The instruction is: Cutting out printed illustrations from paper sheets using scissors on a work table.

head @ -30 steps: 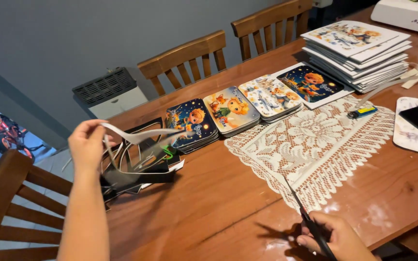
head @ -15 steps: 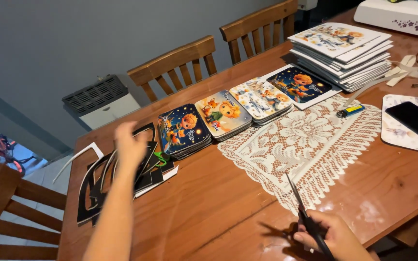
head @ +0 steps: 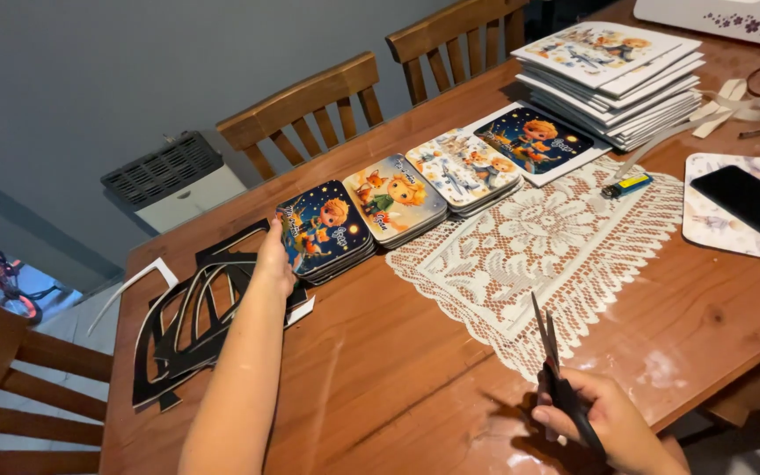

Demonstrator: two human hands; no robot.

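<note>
My left hand (head: pixel 273 258) reaches across the wooden table (head: pixel 380 369) and rests its fingers on the left edge of a dark blue stack of rounded illustrated cards (head: pixel 327 230). Black and white paper offcuts (head: pixel 188 327) lie under and left of my forearm. My right hand (head: pixel 600 418) sits near the table's front edge, closed around the handles of black scissors (head: pixel 554 365) whose blades point away over a white lace runner (head: pixel 547 255). Three more card stacks (head: pixel 464 171) run in a row toward the back right.
A tall pile of printed sheets (head: pixel 613 79) stands at the back right. A small lighter (head: pixel 624 186) lies on the lace, a black phone (head: pixel 758 207) on a mat at right. Wooden chairs (head: pixel 310 114) line the far side and another is at near left.
My left hand put down the curved paper offcut it held up, onto the scrap pile, then moved right to the dark blue card stack. My right hand kept hold of the scissors.
</note>
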